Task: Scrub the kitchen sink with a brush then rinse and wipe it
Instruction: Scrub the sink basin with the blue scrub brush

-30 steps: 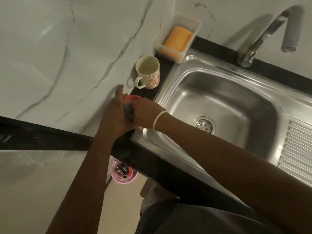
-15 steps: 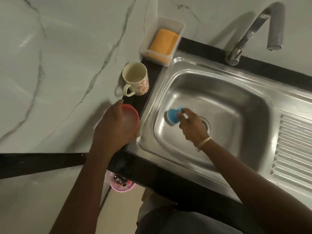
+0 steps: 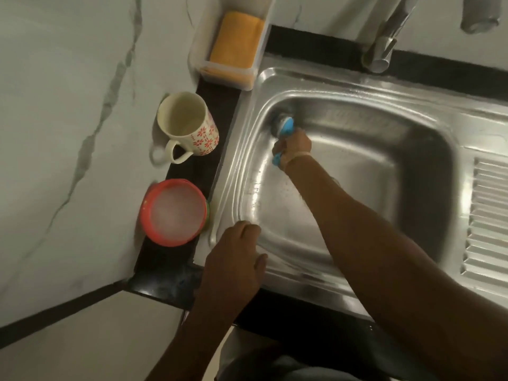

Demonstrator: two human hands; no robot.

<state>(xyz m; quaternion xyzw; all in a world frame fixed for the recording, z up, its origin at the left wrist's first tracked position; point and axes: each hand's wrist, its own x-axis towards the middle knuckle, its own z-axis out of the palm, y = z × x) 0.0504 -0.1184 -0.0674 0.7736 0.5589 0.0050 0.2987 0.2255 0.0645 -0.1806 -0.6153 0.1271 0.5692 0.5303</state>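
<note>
Watch the red bowl (image 3: pixel 173 213) of suds and the mug (image 3: pixel 187 123) on the desk (image 3: pixel 214 105) edge: a wide elbow swing could tip them. Your right hand (image 3: pixel 292 148) grips the blue brush (image 3: pixel 284 126), pressing it into the sink (image 3: pixel 384 166) at its far-left corner. Your left hand (image 3: pixel 236 259) rests, loosely open, on the near rim.
</note>
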